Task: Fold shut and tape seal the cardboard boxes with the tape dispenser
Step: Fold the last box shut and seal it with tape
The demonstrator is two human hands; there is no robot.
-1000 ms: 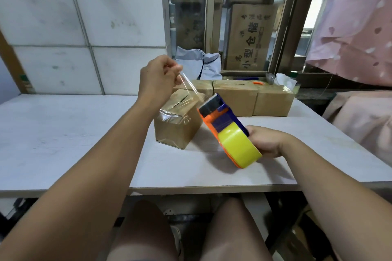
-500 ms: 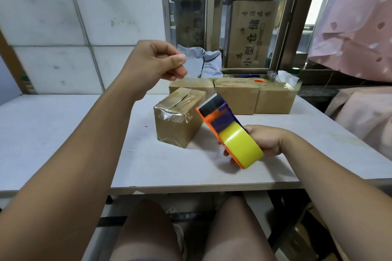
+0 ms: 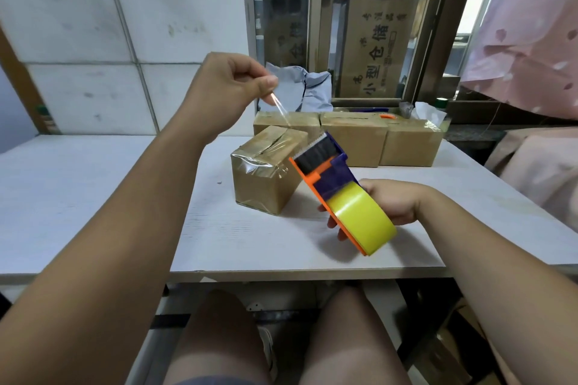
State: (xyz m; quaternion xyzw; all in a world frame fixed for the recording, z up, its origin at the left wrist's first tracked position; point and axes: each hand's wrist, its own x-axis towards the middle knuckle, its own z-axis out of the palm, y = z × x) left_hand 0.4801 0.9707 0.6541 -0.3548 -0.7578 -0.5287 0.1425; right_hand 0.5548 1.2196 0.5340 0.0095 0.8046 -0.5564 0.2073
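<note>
A small cardboard box (image 3: 266,178) stands on the white table (image 3: 93,197), its flaps folded down with a slit along the top and clear tape over its near end. My right hand (image 3: 391,201) grips the orange and blue tape dispenser (image 3: 341,194) with its yellow roll, held just right of the box. My left hand (image 3: 228,87) is raised above the box and pinches a narrow strip of clear tape (image 3: 280,109) that runs down toward the dispenser's blade.
Three more cardboard boxes (image 3: 353,137) stand in a row at the table's far edge. A grey bag (image 3: 306,87) lies behind them. Large cartons with printed characters (image 3: 378,50) stand behind glass. Pink cloth (image 3: 525,25) hangs at the right. My knees are under the table's front edge.
My left hand rose from the box top, lost sight of the tape half a second ago, and now pinches a tape strip higher up. The dispenser barely moved.
</note>
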